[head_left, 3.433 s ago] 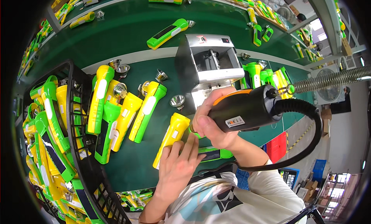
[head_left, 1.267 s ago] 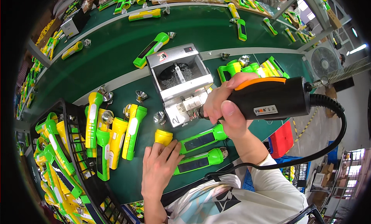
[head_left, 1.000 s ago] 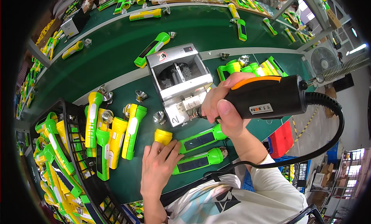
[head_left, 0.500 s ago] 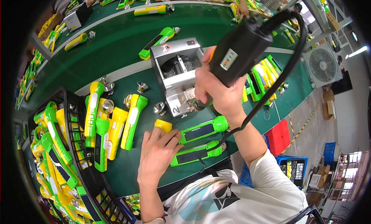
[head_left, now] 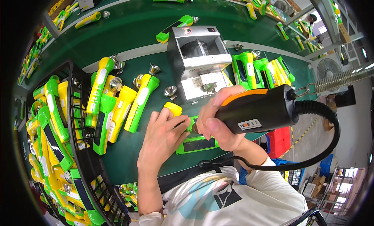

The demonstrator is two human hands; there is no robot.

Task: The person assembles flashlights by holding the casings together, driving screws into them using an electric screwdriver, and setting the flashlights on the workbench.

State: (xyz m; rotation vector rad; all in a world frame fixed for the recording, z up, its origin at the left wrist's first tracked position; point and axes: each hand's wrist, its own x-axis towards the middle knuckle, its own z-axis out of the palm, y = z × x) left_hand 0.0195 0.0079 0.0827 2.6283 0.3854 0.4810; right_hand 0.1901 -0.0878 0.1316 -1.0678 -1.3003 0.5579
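My left hand (head_left: 161, 138) is closed over a flashlight lying on the green table, its fingers bent around the part beside a yellow head (head_left: 172, 109). A bit of green casing (head_left: 192, 123) shows past its fingertips. My right hand (head_left: 222, 122) is wrapped around a black and orange electric screwdriver (head_left: 257, 111), held almost level. Its tip is hidden by my fingers, close to the green casing. Just nearer to me lies a green flashlight (head_left: 196, 145) with a dark panel, partly covered by both hands.
Beyond my hands stands a silver screw feeder (head_left: 202, 64). On the left, a black basket (head_left: 72, 109) is heaped with yellow and green flashlights. More flashlights (head_left: 142, 103) and shiny reflector cups (head_left: 170, 92) lie between. A cable (head_left: 339, 128) and a spring (head_left: 343, 78) run from the screwdriver.
My right hand has brought the screwdriver from the screw feeder down toward my left hand, tilting it from upright to nearly level. The left hand keeps its hold. The whole view has shifted slightly.
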